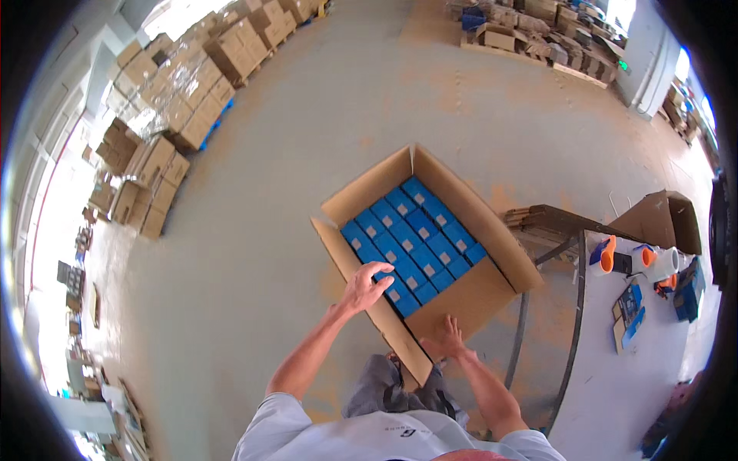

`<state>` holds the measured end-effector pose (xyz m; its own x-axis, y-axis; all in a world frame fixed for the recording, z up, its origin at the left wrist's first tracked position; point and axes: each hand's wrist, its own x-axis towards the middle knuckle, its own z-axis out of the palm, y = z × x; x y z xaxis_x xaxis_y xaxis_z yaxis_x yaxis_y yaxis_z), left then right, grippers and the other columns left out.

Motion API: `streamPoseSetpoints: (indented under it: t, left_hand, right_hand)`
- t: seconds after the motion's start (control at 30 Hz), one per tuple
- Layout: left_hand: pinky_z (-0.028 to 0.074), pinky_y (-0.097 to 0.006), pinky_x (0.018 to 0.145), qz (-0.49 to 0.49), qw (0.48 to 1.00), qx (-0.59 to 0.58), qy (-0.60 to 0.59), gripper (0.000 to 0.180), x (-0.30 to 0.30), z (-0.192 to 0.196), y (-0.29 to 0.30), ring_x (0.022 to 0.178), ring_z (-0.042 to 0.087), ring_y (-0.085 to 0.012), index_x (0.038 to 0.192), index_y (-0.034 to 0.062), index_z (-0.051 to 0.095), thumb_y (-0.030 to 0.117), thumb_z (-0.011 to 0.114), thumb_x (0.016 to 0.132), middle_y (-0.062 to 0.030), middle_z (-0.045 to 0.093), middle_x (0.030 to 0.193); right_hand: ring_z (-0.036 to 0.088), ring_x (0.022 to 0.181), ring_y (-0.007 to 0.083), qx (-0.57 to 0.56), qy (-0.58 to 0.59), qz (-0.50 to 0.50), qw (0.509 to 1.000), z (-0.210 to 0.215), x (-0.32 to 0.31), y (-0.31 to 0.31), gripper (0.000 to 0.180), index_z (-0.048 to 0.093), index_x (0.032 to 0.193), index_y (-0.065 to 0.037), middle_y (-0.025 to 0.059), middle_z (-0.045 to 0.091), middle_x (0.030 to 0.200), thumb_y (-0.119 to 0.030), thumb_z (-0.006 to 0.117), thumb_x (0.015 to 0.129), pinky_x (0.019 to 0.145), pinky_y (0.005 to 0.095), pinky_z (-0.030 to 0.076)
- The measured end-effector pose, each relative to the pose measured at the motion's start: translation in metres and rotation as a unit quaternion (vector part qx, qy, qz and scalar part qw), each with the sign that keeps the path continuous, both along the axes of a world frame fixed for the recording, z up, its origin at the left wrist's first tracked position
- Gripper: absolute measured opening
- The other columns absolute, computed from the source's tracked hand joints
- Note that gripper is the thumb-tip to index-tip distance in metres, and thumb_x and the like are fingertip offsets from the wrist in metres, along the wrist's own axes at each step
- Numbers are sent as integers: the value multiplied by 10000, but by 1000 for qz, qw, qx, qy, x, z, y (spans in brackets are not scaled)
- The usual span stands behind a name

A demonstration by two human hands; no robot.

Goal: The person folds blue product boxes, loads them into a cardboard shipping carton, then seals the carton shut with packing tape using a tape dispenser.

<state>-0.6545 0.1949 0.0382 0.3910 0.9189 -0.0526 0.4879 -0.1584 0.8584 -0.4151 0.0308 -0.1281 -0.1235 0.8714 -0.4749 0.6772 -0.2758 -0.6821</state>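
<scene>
Here a large open brown cardboard carton [492, 288] sits on the grey concrete floor [254, 253] right in front of the person, its four flaps folded outward. Inside it, small blue rectangular boxes [419, 234] lie packed in tight rows, filling the far and left part of the carton, while a bare strip of brown cardboard shows along the near right side.

The left hand [367, 286] reaches over the carton's near left flap, fingers curled down onto the nearest blue boxes at the row's corner; it touches them, but whether it actually grips one I cannot tell. The right hand [448, 338] lies spread and flat, fingers apart, pressed against the carton's near corner where the flap meets the wall, holding nothing closed in it.

To the right stands a white work table [615, 369] on a dark metal frame, carrying orange-and-blue tape dispensers [603, 255], a roll of white tape [665, 261] and a few small blue items. Just beyond the table a second brown carton [665, 219] stands open, with a stack of flattened cardboard sheets [546, 219] beside it. Well apart on the left, pallets of sealed brown cartons [177, 84] are stacked, and more cardboard goods [530, 31] sit on pallets at the far end of the floor
</scene>
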Motion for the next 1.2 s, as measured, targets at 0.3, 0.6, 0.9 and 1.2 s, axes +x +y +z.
streamPoseSetpoints:
  t: [0.3,0.6,0.9,1.2]
  left_hand:
    - [388,-425,1024,47,911,332,239,540,-48,-16,185,1122,530,-318,1256,63,520,252,712,789,-120,549,1246]
    - [416,-409,1002,-174,966,-128,140,753,-37,-14,246,1193,537,-327,1334,-48,425,392,717,796,-235,552,1283]
    - [268,-426,1133,-438,792,-177,386,993,2,-106,225,1381,323,-363,1475,-15,247,609,609,792,-241,324,1490]
    - [237,-407,1149,-477,710,-213,471,811,78,-115,270,1391,311,-335,1406,59,435,681,390,886,-147,367,1491]
  right_hand:
    - [-92,1423,470,-137,35,50,989,24,-26,-45,1075,358,1468,-154,260,2,1558,-825,575,657,1132,611,87]
    - [-75,1449,383,-189,41,77,978,15,-75,-19,1146,167,1528,-231,140,90,1585,-861,531,643,1155,568,-33]
    - [-1,1435,434,-208,70,-18,976,53,-94,-8,1188,252,1498,-187,213,101,1563,-749,710,557,1145,589,81]
    - [487,1239,307,-146,128,-168,966,97,16,29,883,465,1364,-102,162,525,1333,-554,730,654,1023,429,398]
